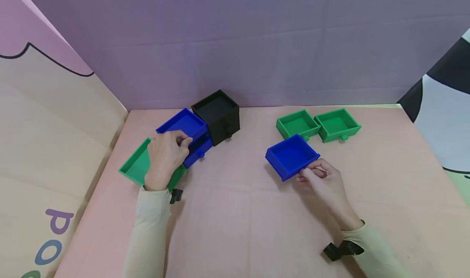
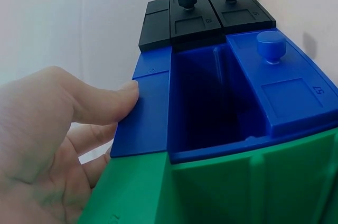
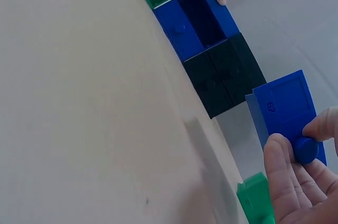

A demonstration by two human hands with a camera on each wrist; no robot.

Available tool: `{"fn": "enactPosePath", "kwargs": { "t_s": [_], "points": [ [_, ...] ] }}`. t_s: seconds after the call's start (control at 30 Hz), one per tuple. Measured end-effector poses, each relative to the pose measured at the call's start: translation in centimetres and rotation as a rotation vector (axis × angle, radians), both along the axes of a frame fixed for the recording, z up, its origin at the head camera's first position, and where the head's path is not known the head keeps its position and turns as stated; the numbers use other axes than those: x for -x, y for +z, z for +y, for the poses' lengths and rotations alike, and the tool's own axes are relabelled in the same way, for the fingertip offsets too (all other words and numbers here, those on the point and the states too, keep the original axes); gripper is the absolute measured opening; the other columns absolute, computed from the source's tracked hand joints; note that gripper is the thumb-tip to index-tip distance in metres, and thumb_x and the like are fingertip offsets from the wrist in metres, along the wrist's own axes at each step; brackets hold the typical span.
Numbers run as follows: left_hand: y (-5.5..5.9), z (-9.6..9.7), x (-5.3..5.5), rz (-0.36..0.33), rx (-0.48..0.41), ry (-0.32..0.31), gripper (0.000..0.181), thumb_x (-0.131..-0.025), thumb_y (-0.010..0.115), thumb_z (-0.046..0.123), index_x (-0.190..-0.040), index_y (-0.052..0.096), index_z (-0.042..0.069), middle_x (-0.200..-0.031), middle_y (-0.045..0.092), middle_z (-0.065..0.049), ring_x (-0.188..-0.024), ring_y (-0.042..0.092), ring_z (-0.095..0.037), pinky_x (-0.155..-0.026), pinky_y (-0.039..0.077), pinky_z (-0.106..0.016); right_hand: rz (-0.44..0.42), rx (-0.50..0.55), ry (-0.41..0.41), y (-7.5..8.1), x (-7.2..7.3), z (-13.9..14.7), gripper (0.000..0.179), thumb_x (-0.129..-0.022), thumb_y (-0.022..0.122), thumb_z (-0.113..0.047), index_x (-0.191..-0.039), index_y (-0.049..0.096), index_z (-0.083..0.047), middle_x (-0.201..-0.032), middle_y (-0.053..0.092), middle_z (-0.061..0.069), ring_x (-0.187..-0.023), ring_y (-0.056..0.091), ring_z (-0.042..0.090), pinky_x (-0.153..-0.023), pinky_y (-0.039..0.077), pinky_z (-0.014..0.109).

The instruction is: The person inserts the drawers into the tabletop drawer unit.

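Observation:
My right hand point(image 1: 328, 186) pinches the knob of a blue drawer point(image 1: 291, 155), held above the table and slightly tilted. In the right wrist view, finger and thumb sit on either side of that knob point(image 3: 306, 150). Over at the left, my left hand point(image 1: 163, 157) holds the top front edge of a blue cabinet point(image 1: 183, 121), thumb on its front face. This cabinet has an open upper slot point(image 2: 211, 97) and a knobbed drawer point(image 2: 290, 84) seated below it. A green cabinet point(image 1: 137, 166) adjoins it, partly hidden by my left hand; its front looks hollow.
A black cabinet point(image 1: 222, 123) with two knobbed drawers adjoins the blue one near the back wall point(image 1: 257, 66). Two green drawers point(image 1: 297, 123) lie on the pink tabletop point(image 1: 249, 225), just beyond the held drawer.

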State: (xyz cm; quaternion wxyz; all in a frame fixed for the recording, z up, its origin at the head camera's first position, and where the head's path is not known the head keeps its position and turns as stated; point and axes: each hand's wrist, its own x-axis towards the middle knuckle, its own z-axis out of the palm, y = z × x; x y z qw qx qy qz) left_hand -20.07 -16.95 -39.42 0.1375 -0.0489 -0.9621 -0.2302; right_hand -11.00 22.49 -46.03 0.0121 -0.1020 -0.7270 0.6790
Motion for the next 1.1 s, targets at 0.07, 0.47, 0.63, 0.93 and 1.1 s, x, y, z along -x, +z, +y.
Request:
{"fn": "enactPosePath", "kwargs": {
  "t_s": [0.07, 0.47, 0.63, 0.93, 1.1],
  "points": [
    [0.0, -0.1, 0.0, 0.003, -0.001, -0.003, 0.021, -0.099, 0.075, 0.027, -0.094, 0.084, 0.008, -0.068, 0.073, -0.009, -0.051, 0.053, -0.022, -0.047, 0.035, -0.03, 0.008, -0.004, 0.013, 0.1, 0.1, -0.4, 0.005, -0.103, 0.061, -0.001, -0.102, 0.059, -0.005, -0.084, 0.079, -0.01, -0.076, 0.078, 0.012, -0.075, 0.064, 0.025],
    [0.1, -0.1, -0.1, -0.002, -0.006, -0.005, 0.021, -0.099, 0.075, 0.026, -0.094, 0.084, 0.008, -0.068, 0.072, -0.008, -0.051, 0.053, -0.022, -0.047, 0.035, -0.03, 0.014, 0.012, 0.092, 0.0, 0.2, -2.7, 0.007, -0.102, 0.063, 0.002, -0.103, 0.057, 0.001, -0.085, 0.079, -0.006, -0.079, 0.078, 0.013, -0.077, 0.065, 0.027],
    [0.1, 0.1, 0.0, 0.002, -0.004, -0.008, 0.021, -0.099, 0.074, 0.027, -0.094, 0.084, 0.009, -0.071, 0.075, -0.009, -0.054, 0.057, -0.024, -0.049, 0.037, -0.03, 0.009, 0.011, 0.111, -0.1, 0.2, -3.7, 0.007, -0.101, 0.064, 0.003, -0.103, 0.057, 0.003, -0.086, 0.08, 0.001, -0.079, 0.078, 0.014, -0.077, 0.065, 0.029],
    [0.2, 0.0, -0.2, -0.001, -0.008, -0.01, 0.021, -0.099, 0.074, 0.026, -0.094, 0.084, 0.007, -0.069, 0.073, -0.009, -0.053, 0.056, -0.023, -0.049, 0.037, -0.03, -0.005, 0.014, 0.127, -0.5, 0.5, -5.5, 0.007, -0.1, 0.064, 0.004, -0.1, 0.059, 0.0, -0.094, 0.08, 0.019, -0.079, 0.079, 0.018, -0.078, 0.066, 0.032],
    [0.2, 0.0, -0.1, -0.005, -0.003, -0.007, 0.021, -0.099, 0.075, 0.026, -0.094, 0.084, 0.008, -0.067, 0.072, -0.008, -0.052, 0.054, -0.022, -0.049, 0.036, -0.03, -0.004, 0.019, 0.132, -0.5, 0.9, -6.6, 0.006, -0.099, 0.065, 0.004, -0.1, 0.059, 0.002, -0.094, 0.079, 0.02, -0.079, 0.078, 0.019, -0.078, 0.066, 0.032]
  ]
}}
